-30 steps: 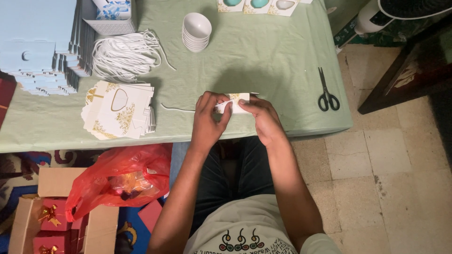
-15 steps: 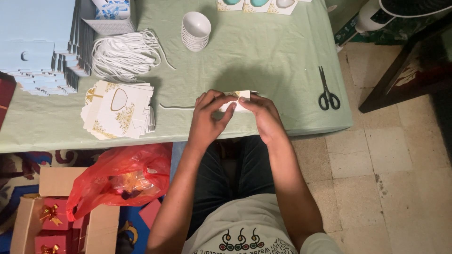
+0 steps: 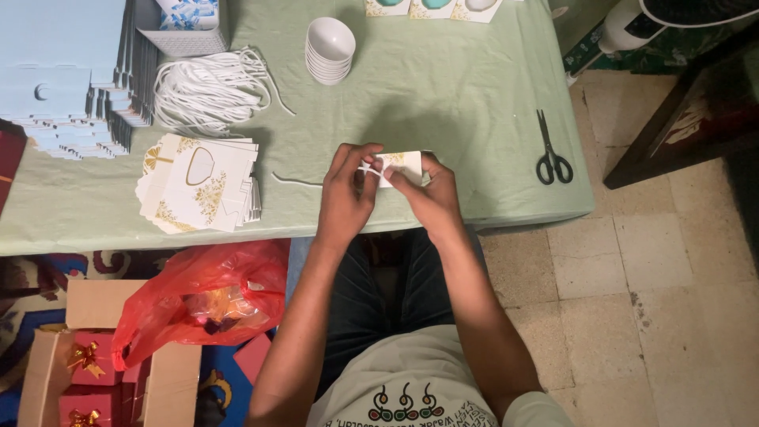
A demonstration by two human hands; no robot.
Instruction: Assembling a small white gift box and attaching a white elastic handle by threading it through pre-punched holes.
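Work position: both hands meet over the front edge of the tabletop [image 3: 443, 87], which is covered in a pale green cloth.

Left hand [image 3: 346, 198]: fingers pinched on a thin white cord [image 3: 368, 168] at the face of a small white card [image 3: 399, 166] with gold print. Right hand [image 3: 431, 198]: fingers closed on the card, holding it just above the cloth. The card sits between the two hands, partly hidden by them; whether the cord is already threaded or knotted cannot be told.

Supplies at the person's left:
- A loose cord piece [image 3: 296, 180] lies on the cloth just beside the left hand.
- A stack of flat white-and-gold cards [image 3: 198, 186] lies near the front edge.
- A coil of white cords [image 3: 207, 93] lies behind that stack.
- Rows of pale blue flat sheets [image 3: 63, 79] fill the far left corner.
- A stack of white bowls [image 3: 329, 49] stands near the far edge.

To the right, scissors [image 3: 552, 158] lie closed on the cloth, well apart from the hands.

Progress, judged from the layout: one card is in hand at the cord-fitting step. The card stack and the cord coil both appear large, so most of the batch seems to remain. No pile of corded cards is visible on the tabletop, so the count of completed pieces cannot be told. On the floor, a red bag [image 3: 198, 300] and open boxes [image 3: 95, 372] hold red items with gold bows.
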